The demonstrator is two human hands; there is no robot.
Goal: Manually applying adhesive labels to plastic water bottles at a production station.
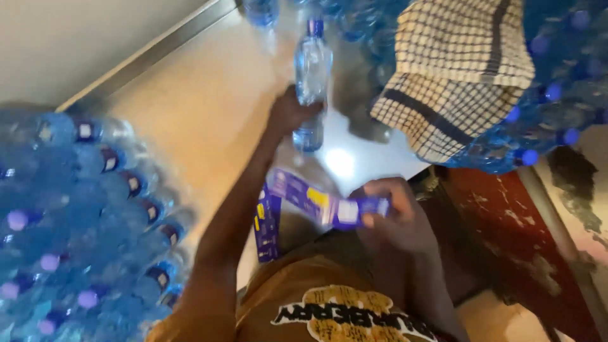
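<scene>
My left hand [290, 114] grips a clear blue-capped water bottle [311, 76] standing upright on the pale table top [209, 107]. My right hand [389, 212] holds a strip of purple labels [316, 202] with yellow and white patches, which runs left toward my body. More purple labels [267, 228] hang below the strip near my left forearm. The picture is blurred by motion.
A big heap of blue-capped plastic bottles [76, 221] fills the left side. Another bagged pile of bottles [557, 82] lies at the upper right under a checked cloth [456, 69]. A metal rail [145, 57] borders the table. A dark red floor [506, 221] shows at the right.
</scene>
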